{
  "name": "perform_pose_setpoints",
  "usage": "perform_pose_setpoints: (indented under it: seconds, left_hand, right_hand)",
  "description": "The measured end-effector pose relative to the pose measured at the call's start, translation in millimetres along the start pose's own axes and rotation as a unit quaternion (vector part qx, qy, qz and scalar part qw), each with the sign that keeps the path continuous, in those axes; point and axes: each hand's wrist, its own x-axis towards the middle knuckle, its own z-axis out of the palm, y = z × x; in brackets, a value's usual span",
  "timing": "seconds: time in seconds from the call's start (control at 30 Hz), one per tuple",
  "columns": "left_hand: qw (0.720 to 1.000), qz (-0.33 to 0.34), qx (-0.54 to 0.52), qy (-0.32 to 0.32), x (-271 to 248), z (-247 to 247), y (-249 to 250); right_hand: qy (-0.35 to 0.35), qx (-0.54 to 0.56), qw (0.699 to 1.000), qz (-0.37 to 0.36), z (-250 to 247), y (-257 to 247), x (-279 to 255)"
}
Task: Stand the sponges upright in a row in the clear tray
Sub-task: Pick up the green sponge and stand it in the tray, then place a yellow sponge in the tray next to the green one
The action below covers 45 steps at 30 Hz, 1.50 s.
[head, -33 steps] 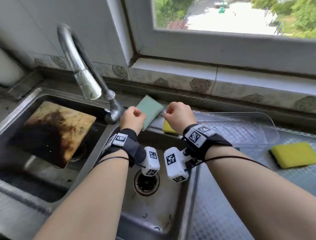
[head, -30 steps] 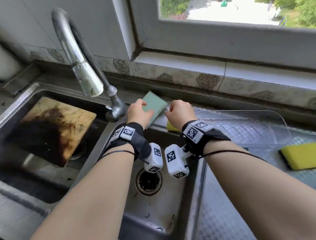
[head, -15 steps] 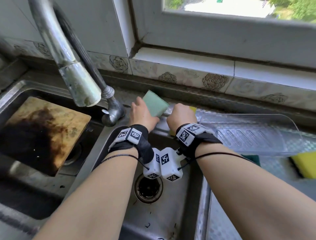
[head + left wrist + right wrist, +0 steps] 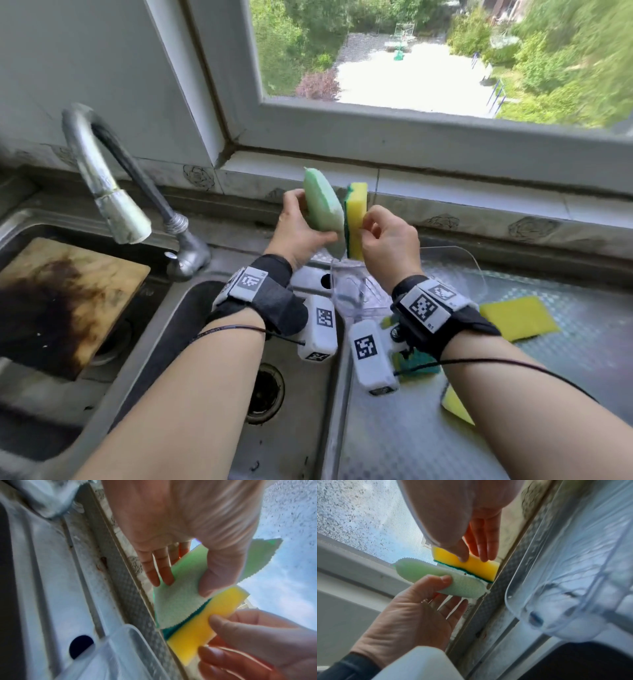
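Observation:
My left hand [image 4: 310, 219] grips a pale green sponge [image 4: 323, 209] between thumb and fingers. My right hand [image 4: 371, 221] pinches a yellow sponge with a dark green scourer side [image 4: 356, 219]. Both sponges are held upright, face to face and touching, above the left end of the clear tray [image 4: 445, 274]. The left wrist view shows the green sponge [image 4: 178, 601] overlapping the yellow sponge [image 4: 202, 626] beyond the tray corner [image 4: 120, 649]. In the right wrist view the thumb and fingers sit on the yellow sponge [image 4: 476, 566], next to the green sponge [image 4: 436, 577].
More yellow sponges lie on the draining board: one flat at the right [image 4: 517, 318], one near my right forearm [image 4: 455, 407], and one under the wrist camera [image 4: 418, 366]. The faucet [image 4: 113, 192] arches at the left. A stained cutting board [image 4: 61, 298] lies in the left basin.
Both hands have lifted the green and yellow sponges up from the tray's left end and turned them upright, side by side. The head view has tilted up toward the window.

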Motion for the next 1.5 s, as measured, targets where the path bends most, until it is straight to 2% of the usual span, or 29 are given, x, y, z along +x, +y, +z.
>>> perform_pose_setpoints:
  seconds: [0.2, 0.3, 0.57, 0.73, 0.93, 1.1, 1.2, 1.37, 1.5]
  left_hand:
    - [0.996, 0.011, -0.041, -0.077, -25.2, 43.0, -20.1]
    - [0.995, 0.017, -0.054, -0.083, -32.1, 52.1, -32.4]
    - [0.989, 0.04, -0.103, -0.099, -39.9, 53.2, -53.5]
    - [0.993, 0.016, -0.062, -0.097, -46.8, 51.6, -64.9]
    - [0.995, -0.046, 0.005, -0.084, -47.3, 48.3, -72.1]
    - [0.988, -0.108, -0.035, -0.104, -48.0, 47.0, -65.9]
    - [0.988, -0.115, -0.035, -0.101, -44.4, 52.8, -61.4]
    - [0.989, -0.111, -0.035, -0.09, -28.9, 73.4, -48.8]
    - [0.987, -0.116, -0.027, -0.111, -21.0, 91.6, -40.0]
  right_hand:
    - [-0.017, -0.053, 0.998, -0.003, -15.2, 39.3, -17.5]
    - [-0.033, -0.069, 0.997, -0.01, -8.9, 52.8, -25.1]
    - [-0.012, -0.073, 0.996, -0.047, -0.5, 62.4, -37.6]
    - [-0.042, -0.106, 0.993, -0.04, 3.9, 68.5, -40.7]
    - [-0.128, -0.143, 0.981, -0.016, 4.2, 67.9, -42.5]
    - [-0.124, -0.112, 0.985, 0.031, 2.0, 70.6, -42.5]
    - [-0.112, -0.085, 0.988, 0.062, -0.3, 75.2, -40.6]
    - [-0.121, -0.063, 0.989, 0.06, -12.3, 91.1, -38.9]
    - [-0.124, -0.09, 0.986, 0.069, -31.3, 113.3, -37.3]
